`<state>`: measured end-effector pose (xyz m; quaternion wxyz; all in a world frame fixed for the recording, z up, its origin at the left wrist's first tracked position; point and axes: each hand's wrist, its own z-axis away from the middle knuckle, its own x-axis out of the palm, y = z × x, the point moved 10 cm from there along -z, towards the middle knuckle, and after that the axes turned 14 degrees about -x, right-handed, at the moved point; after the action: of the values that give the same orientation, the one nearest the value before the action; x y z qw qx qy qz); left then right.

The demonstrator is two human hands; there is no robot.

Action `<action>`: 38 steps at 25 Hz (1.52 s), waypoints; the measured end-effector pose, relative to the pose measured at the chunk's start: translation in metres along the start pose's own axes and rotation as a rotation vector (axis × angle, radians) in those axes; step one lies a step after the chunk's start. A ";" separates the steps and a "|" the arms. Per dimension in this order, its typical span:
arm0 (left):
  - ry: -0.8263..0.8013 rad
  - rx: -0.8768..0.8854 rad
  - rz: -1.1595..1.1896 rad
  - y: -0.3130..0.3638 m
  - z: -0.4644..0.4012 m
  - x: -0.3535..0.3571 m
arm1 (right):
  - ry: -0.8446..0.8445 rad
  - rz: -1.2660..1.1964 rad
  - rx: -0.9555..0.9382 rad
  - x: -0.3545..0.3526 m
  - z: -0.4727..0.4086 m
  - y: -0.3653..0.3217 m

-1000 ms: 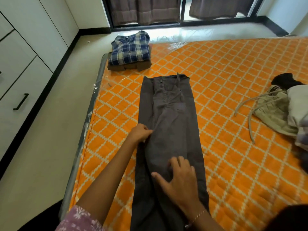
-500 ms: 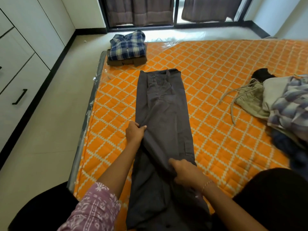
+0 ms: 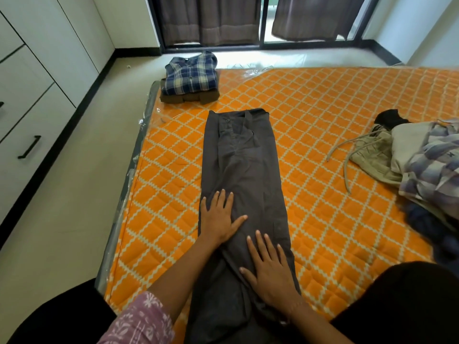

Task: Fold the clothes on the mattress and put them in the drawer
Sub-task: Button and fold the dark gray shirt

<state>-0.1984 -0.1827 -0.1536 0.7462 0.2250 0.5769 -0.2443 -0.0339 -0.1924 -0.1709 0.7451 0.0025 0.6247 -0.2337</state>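
Since half a second ago, both hands have released their pinch: left hand [image 3: 219, 219] and right hand [image 3: 269, 268] now press flat, fingers spread, on the grey trousers [image 3: 244, 170] lying lengthwise near the mattress [image 3: 323, 125] left edge. Folded plaid shirt [image 3: 191, 72] occupies the far corner; unfolded clothes pile [image 3: 422, 165] lies right. Drawers [image 3: 29, 135] stand left across open floor.

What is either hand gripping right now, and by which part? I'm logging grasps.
Nothing is gripped. The left hand and right hand both lie flat, fingers straight, on the leg part of the dark grey trousers.
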 end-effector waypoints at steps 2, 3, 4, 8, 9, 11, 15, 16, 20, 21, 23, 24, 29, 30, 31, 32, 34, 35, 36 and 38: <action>0.109 0.001 0.000 0.002 -0.011 -0.018 | 0.165 -0.007 0.028 -0.039 -0.016 0.000; 0.169 0.018 0.005 0.006 -0.021 -0.030 | 0.273 -0.003 0.052 -0.060 -0.032 0.007; 0.184 0.033 0.023 0.009 -0.033 -0.038 | 0.346 0.013 0.057 -0.078 -0.052 0.014; 0.042 0.004 -0.021 0.007 -0.093 -0.030 | 0.293 0.012 -0.045 -0.118 -0.162 0.049; 0.006 -0.026 -0.011 0.003 -0.105 -0.024 | 0.235 0.018 -0.071 -0.118 -0.186 0.058; -0.005 -0.066 -0.003 -0.001 -0.128 -0.019 | 0.145 0.075 -0.109 -0.122 -0.229 0.077; -0.012 -0.088 0.075 0.000 -0.186 -0.026 | 0.001 0.113 -0.126 -0.117 -0.293 0.109; -0.017 -0.087 0.093 0.002 -0.201 -0.029 | 0.014 0.120 -0.131 -0.119 -0.304 0.117; -0.027 -0.306 0.368 -0.013 -0.254 -0.047 | 0.495 0.019 0.075 -0.179 -0.317 0.165; -0.029 -0.383 0.459 -0.020 -0.266 -0.053 | 0.597 -0.091 0.212 -0.190 -0.313 0.188; -0.024 -0.477 0.673 -0.030 -0.287 -0.067 | 0.500 -0.235 0.441 -0.186 -0.314 0.222; -0.034 -0.504 0.762 -0.034 -0.298 -0.068 | 0.403 -0.258 0.479 -0.176 -0.323 0.233; -0.201 -0.630 1.171 -0.035 -0.307 -0.057 | 0.480 -1.244 0.477 -0.152 -0.347 0.245; -0.259 -0.650 1.304 -0.032 -0.302 -0.057 | 0.452 -1.351 0.483 -0.152 -0.347 0.238; -0.320 -0.653 1.398 -0.028 -0.296 -0.059 | 0.424 -1.396 0.481 -0.155 -0.345 0.231; -0.355 -0.624 1.445 -0.024 -0.292 -0.065 | 0.422 -1.411 0.458 -0.161 -0.344 0.225; -0.376 -0.506 1.502 -0.020 -0.284 -0.084 | 0.495 -1.443 0.375 -0.181 -0.336 0.216; -0.373 -0.425 1.527 -0.017 -0.275 -0.099 | 0.531 -1.456 0.325 -0.192 -0.328 0.210; -0.351 -0.334 1.530 -0.017 -0.264 -0.115 | 0.576 -1.453 0.284 -0.202 -0.316 0.205; -0.266 -0.173 1.481 -0.023 -0.241 -0.146 | 0.679 -1.430 0.185 -0.222 -0.286 0.196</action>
<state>-0.4250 -0.0365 -0.0691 0.7936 0.4629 0.1973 0.3420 -0.2555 0.1437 -0.0834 0.1803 -0.2660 0.6457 -0.6927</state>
